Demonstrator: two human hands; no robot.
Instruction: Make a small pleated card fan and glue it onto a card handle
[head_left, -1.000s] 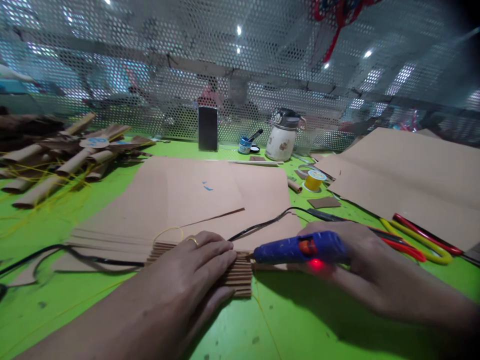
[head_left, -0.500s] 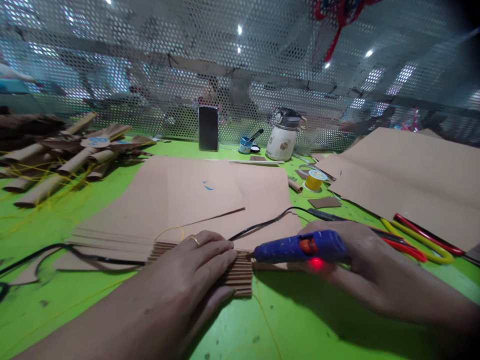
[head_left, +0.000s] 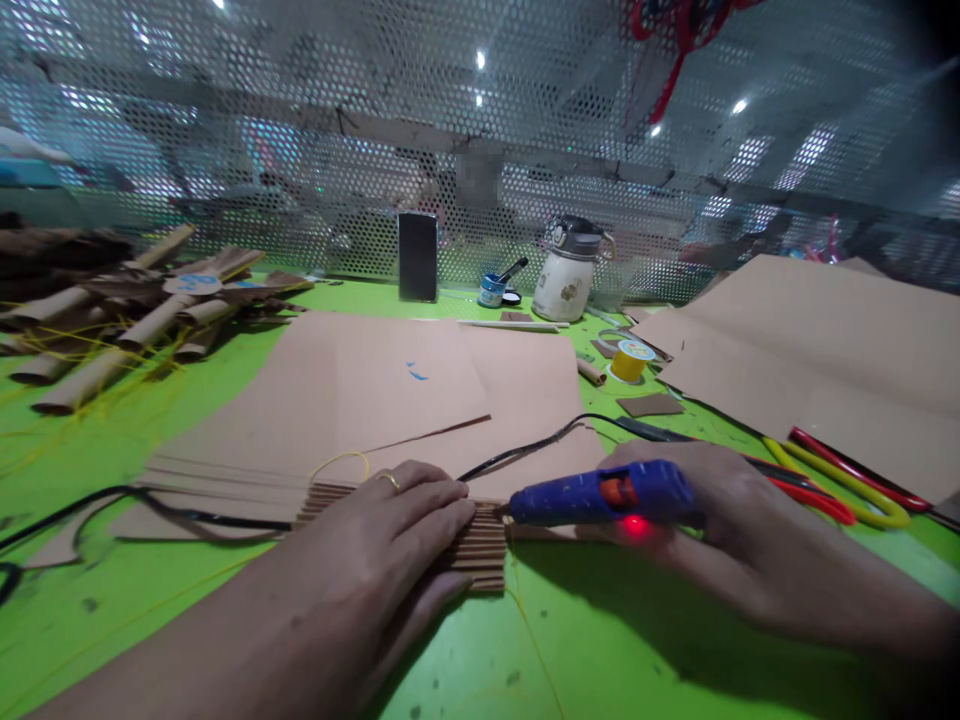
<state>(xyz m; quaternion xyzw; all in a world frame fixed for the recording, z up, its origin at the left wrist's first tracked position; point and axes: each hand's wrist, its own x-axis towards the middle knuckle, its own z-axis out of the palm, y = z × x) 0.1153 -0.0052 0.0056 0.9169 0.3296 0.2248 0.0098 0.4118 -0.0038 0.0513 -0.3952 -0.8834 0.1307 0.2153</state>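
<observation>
A pleated brown paper strip (head_left: 481, 560) lies on the green table, its narrow folds packed side by side. My left hand (head_left: 397, 545) rests flat across it, fingers stretched out and thumb along the near side, covering its middle. A ring is on one finger. In my right hand (head_left: 712, 530) is a blue hot glue gun (head_left: 570, 498), held level with its nozzle at the right end of the folds, near the far edge. A red light glows under the gun. Whether glue is coming out, I cannot tell. Thin yellow cord (head_left: 536, 640) runs from the strip.
Large brown paper sheets (head_left: 375, 380) lie behind my hands, with a black cable (head_left: 540, 444) across them. Paper tubes (head_left: 82, 380) are piled left. Rightward are red-and-yellow handled tools (head_left: 862, 500), a yellow spool (head_left: 630, 362) and more paper (head_left: 817, 350). A bottle (head_left: 564, 275) stands behind.
</observation>
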